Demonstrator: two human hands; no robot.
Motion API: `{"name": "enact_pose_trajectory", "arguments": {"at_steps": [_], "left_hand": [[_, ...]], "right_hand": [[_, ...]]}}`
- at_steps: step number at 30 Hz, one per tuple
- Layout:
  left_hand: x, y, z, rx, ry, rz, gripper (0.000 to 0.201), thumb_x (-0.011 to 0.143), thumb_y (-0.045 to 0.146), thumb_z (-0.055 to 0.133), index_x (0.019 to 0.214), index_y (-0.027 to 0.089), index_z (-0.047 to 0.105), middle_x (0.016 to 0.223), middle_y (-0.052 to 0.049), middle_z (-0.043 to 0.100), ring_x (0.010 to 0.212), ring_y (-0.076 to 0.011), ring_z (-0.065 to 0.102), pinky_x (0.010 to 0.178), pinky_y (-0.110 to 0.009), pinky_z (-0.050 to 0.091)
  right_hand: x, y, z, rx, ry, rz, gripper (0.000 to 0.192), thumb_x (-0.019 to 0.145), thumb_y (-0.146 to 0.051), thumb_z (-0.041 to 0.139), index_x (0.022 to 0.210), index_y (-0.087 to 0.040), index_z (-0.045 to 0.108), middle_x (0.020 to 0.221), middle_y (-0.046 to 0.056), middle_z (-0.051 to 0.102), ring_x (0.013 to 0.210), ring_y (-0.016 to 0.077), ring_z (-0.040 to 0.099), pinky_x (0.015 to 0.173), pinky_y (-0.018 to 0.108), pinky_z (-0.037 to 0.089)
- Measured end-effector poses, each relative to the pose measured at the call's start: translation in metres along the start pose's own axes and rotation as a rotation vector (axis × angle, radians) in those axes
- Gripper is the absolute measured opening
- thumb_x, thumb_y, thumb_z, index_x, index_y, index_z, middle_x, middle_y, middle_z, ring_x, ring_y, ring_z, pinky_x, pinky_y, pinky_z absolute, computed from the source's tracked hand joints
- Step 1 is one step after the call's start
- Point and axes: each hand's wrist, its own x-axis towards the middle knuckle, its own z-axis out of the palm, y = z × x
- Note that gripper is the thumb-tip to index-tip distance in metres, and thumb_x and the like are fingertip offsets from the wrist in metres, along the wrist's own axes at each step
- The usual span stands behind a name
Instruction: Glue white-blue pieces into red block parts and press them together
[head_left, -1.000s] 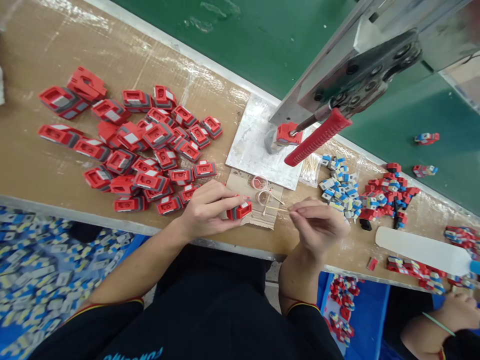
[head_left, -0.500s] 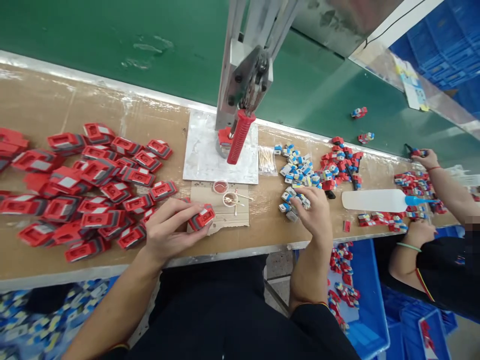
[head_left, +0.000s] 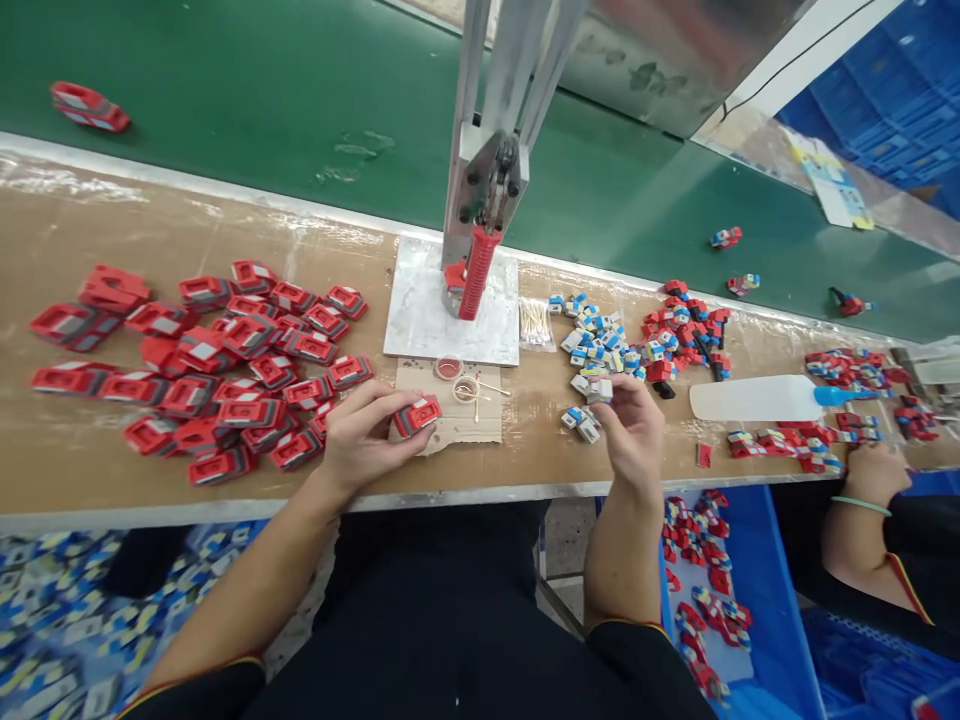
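Note:
My left hand (head_left: 367, 440) is closed around a red toy car shell (head_left: 417, 416) with grey trim, just over the front of the cardboard piece (head_left: 480, 425). Between the thumb and fingers of my right hand (head_left: 636, 430) is a small white plastic block (head_left: 598, 391). Similar white, blue and yellow blocks (head_left: 581, 424) lie beside and behind those fingertips. On the cardboard stand two small round cups, one with red contents (head_left: 449, 368) and another with cotton swabs (head_left: 465, 390) across it. Left of my left hand spreads a pile of red car shells (head_left: 247, 413).
A press with a red handle (head_left: 480, 270) rises from a metal plate (head_left: 405, 330). Bagged cotton swabs (head_left: 535, 322), red-and-blue assemblies (head_left: 675, 335) and a white bottle (head_left: 754, 399) are on the table. Behind runs a green belt (head_left: 262, 120). A co-worker's hand (head_left: 877, 475) is at right.
My right hand has closed on a white block and lifted it slightly. The view has swung left, showing a red car on the belt. The co-worker's far hand has left a dark part on the belt.

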Motion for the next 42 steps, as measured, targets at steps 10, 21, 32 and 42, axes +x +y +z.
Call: {"name": "enact_pose_trajectory", "arguments": {"at_steps": [10, 21, 32, 42], "left_hand": [[-0.012, 0.038, -0.001, -0.300, -0.243, -0.080, 0.041, 0.101, 0.043, 0.072, 0.134, 0.018, 0.070, 0.117, -0.016, 0.079, 0.106, -0.0259, 0.078, 0.091, -0.037, 0.066], [-0.020, 0.051, -0.013, -0.249, -0.337, -0.029, 0.040, 0.105, 0.027, 0.066, 0.143, 0.017, 0.059, 0.123, -0.016, 0.081, 0.115, -0.0245, 0.081, 0.098, -0.033, 0.067], [-0.020, 0.060, -0.026, -0.295, -0.493, -0.104, 0.034, 0.102, 0.028, 0.071, 0.134, 0.018, 0.064, 0.114, -0.012, 0.082, 0.102, -0.0237, 0.082, 0.092, -0.031, 0.067], [-0.030, 0.061, 0.000, -0.775, -0.133, -0.414, 0.028, 0.106, 0.025, 0.066, 0.133, 0.029, 0.061, 0.128, -0.011, 0.078, 0.109, -0.0228, 0.081, 0.083, -0.032, 0.069]], "right_hand": [[-0.039, -0.049, 0.086, 0.684, -0.093, -0.022, 0.031, 0.097, -0.052, 0.074, 0.121, -0.034, 0.065, 0.102, 0.006, 0.075, 0.084, 0.0225, 0.077, 0.065, 0.033, 0.064], [-0.036, -0.093, 0.080, 0.094, -0.295, -0.468, 0.046, 0.100, -0.014, 0.071, 0.140, -0.035, 0.067, 0.109, 0.007, 0.079, 0.100, 0.0233, 0.078, 0.085, 0.039, 0.067], [-0.028, -0.104, 0.063, -0.079, -0.557, -0.527, 0.051, 0.105, -0.017, 0.059, 0.154, -0.032, 0.055, 0.107, 0.009, 0.076, 0.093, 0.0228, 0.074, 0.079, 0.035, 0.066], [-0.043, -0.076, 0.091, 0.181, -0.438, -0.305, 0.074, 0.106, -0.068, 0.045, 0.170, -0.033, 0.031, 0.163, 0.019, 0.049, 0.140, 0.0342, 0.061, 0.101, 0.050, 0.065]]}}
